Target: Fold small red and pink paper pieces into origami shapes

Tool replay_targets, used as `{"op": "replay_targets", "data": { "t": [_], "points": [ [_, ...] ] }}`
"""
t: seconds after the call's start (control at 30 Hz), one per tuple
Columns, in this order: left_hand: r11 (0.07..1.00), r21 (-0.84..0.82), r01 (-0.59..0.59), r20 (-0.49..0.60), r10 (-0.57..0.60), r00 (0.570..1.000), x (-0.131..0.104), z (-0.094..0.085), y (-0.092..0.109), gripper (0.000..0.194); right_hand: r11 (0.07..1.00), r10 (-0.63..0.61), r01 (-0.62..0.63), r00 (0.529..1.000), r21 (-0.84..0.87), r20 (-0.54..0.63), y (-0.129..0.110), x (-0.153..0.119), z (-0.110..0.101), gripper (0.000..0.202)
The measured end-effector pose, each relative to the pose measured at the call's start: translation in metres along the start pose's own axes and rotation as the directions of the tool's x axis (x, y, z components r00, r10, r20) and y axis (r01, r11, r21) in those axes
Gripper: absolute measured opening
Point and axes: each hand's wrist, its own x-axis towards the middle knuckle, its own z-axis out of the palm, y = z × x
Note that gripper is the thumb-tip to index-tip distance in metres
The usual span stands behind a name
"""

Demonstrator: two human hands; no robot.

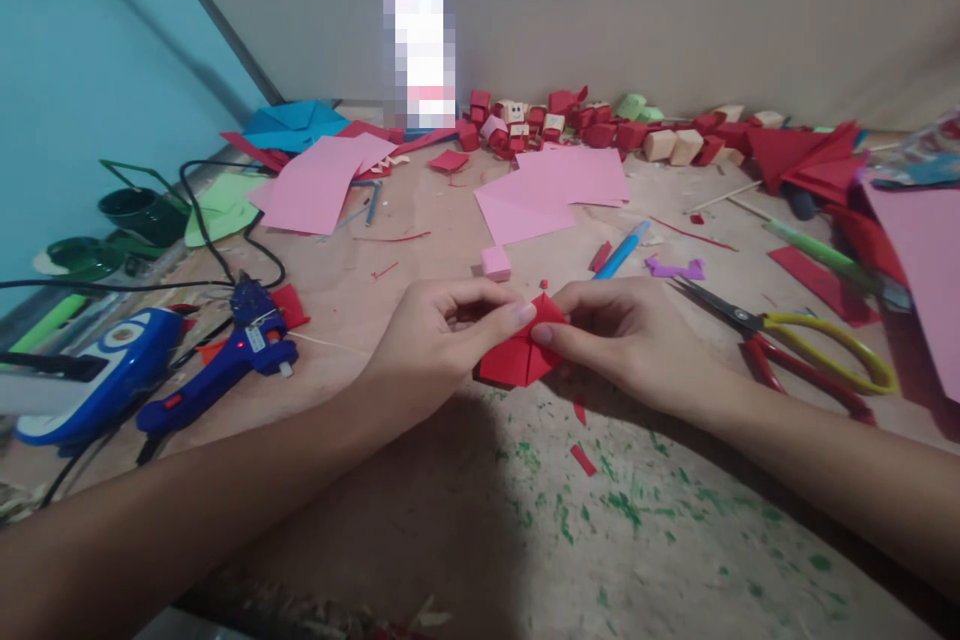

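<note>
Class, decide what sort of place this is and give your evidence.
Probably a papercraft worktable: there are yellow-and-red-handled scissors, a blue glue gun and pink paper sheets.

The folded paper (517, 367) is red. The glue gun (217, 372) is blue. The scissors (780, 340) have one yellow handle and one red handle. The desk (420, 520) is light brown, and it has a pattern of small green spots.

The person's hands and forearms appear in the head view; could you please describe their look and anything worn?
The left hand and right hand wear no gloves, and no rings show. The slim left forearm and right forearm show no sleeve, watch or bracelet.
</note>
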Motion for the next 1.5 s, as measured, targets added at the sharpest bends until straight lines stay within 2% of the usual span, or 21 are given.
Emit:
{"op": "replay_targets", "data": {
  "t": [0.43,0.63,0.83,1.1,1.5],
  "points": [
    [0.99,0.117,-0.084,-0.043,0.09,0.995,0.0,-0.001,-0.0006,0.012,1.0,-0.013,0.013,0.999,-0.004,0.035,-0.0018,0.0017,0.0006,0.023],
    [0.991,0.113,-0.073,-0.039,0.078,0.996,-0.0019,-0.0005,0.0003,0.01,0.999,-0.019,0.02,0.999,-0.039,0.029,-0.001,0.0002,-0.0002,0.027],
    [0.995,0.09,-0.046,0.048,0.041,0.998,-0.0008,-0.0022,-0.0002,0.017,0.989,-0.064,0.073,0.996,-0.132,0.068,0.0007,0.0007,-0.0025,0.025],
    [0.994,0.095,-0.05,0.006,0.049,0.999,-0.0027,0.0003,-0.001,0.017,0.962,-0.135,0.154,0.986,-0.226,0.096,0.002,0.0025,-0.005,0.023],
    [0.998,0.055,-0.033,0.035,0.031,0.999,-0.0024,-0.002,0.0011,0.011,0.968,-0.145,0.168,0.981,-0.189,0.128,0.0023,0.0007,-0.0039,0.021]
  ]
}}
